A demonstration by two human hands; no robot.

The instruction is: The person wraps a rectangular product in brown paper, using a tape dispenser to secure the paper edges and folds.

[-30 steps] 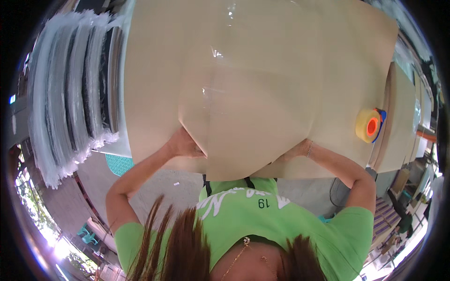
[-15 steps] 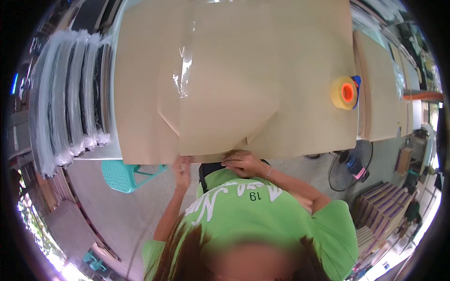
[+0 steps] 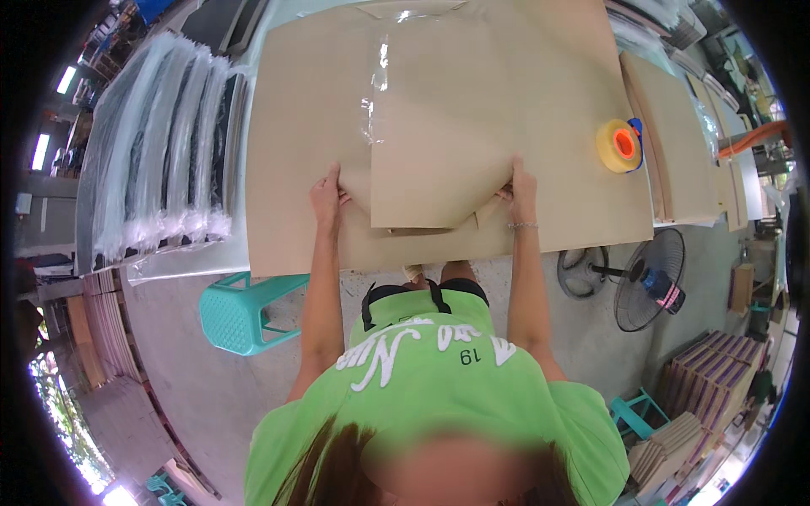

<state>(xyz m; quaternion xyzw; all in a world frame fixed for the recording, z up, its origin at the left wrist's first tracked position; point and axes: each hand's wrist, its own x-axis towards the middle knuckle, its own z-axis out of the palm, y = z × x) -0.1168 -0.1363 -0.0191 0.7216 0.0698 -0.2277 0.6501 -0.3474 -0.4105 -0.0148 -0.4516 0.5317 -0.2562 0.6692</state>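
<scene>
Cardboard-covered table: folded box between both hands' grip.

The fingers of the left hand and right hand slip under the cardboard flap's edges, out of sight. The cardboard sheet hides the bench beneath the hands and runs off the top edge. Past the right hand, the tape roll hides its blue holder.
</scene>
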